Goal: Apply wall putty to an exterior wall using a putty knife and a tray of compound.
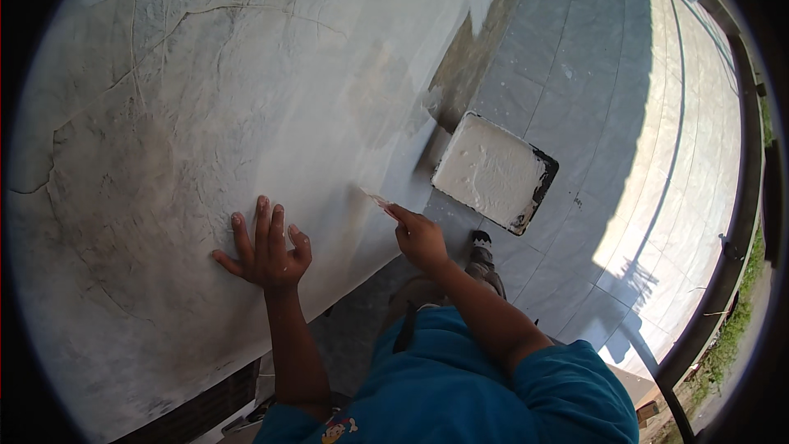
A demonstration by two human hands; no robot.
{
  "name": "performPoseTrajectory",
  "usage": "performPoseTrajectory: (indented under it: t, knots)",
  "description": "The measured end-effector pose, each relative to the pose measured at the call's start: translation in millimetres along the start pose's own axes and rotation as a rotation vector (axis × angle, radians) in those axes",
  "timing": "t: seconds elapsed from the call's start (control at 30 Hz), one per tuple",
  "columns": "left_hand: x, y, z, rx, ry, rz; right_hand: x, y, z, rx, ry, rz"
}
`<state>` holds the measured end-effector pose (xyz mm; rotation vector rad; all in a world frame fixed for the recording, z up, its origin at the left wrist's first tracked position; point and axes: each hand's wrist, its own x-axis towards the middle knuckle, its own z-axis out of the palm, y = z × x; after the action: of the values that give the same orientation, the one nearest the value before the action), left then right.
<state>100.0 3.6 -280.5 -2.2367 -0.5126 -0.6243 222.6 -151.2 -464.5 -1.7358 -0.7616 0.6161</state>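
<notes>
My left hand (267,253) lies against the wall (304,115) with its fingers spread and holds nothing. Pale specks of paint dot its fingertips. My right hand (420,240) is closed round the handle of a small paintbrush (376,199), whose pale tip points at the wall; whether it touches the surface is hard to tell. Smooth whitish coating covers the wall around the brush, while cracks and rough grey patches show farther left. To the right of my right hand, a black-rimmed paint tray (491,171) full of thick white paint sits on the floor.
Large grey tiles form the floor (567,99), sunlit along the right. A dark shoe (482,238) stands just below the tray. Bare brownish wall (472,57) shows along the base beyond the tray. A dark edge (711,296) and grass (740,312) border the floor at far right.
</notes>
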Motion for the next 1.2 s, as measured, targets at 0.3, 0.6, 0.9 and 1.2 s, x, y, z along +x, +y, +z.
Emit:
performPoseTrajectory:
  t: [0.3,0.6,0.9,1.2]
  knots:
    - [-15,25,30,-0.135,0.014,-0.078,-34,127,-97,-0.227,0.375,0.42]
    - [-118,187,99,-1.001,-0.288,-0.459,-6,220,-153,-0.475,0.168,0.473]
    - [-230,391,142,-1.879,-1.298,-1.849,52,303,-159,-0.672,-0.193,0.387]
    - [-206,452,137,-2.273,-0.896,-2.329,42,318,-148,-0.577,-0.445,0.401]
